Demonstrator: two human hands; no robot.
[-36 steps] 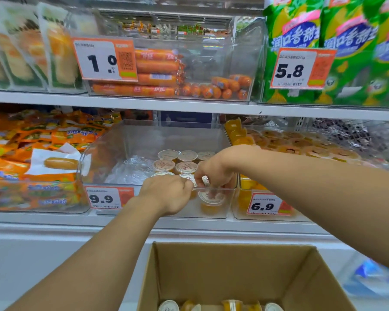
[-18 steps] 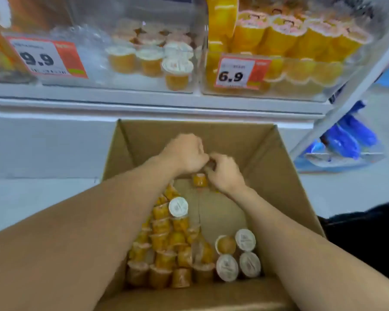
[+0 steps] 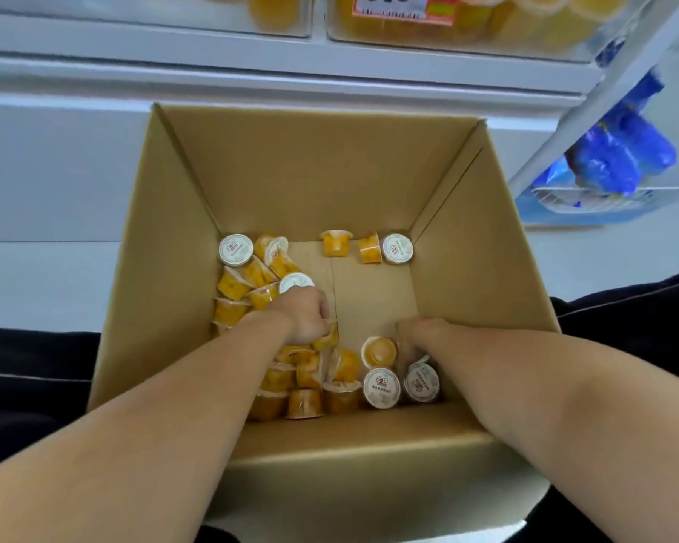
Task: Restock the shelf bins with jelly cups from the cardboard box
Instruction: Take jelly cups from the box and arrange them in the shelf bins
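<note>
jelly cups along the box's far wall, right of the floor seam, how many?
3: one lid-up, one on its side, one with its white lid facing the camera in the far right corner. None look hidden there.

Two bare forearms enter from the lower corners of the frame, no sleeves, watches, bracelets or rings showing on either. The left hand [image 3: 308, 315] and the right hand [image 3: 416, 335] are ungloved. At the left and right edges of the frame dark clothing shows — near-black fabric, with a thin pale line running across it on each side.
</note>
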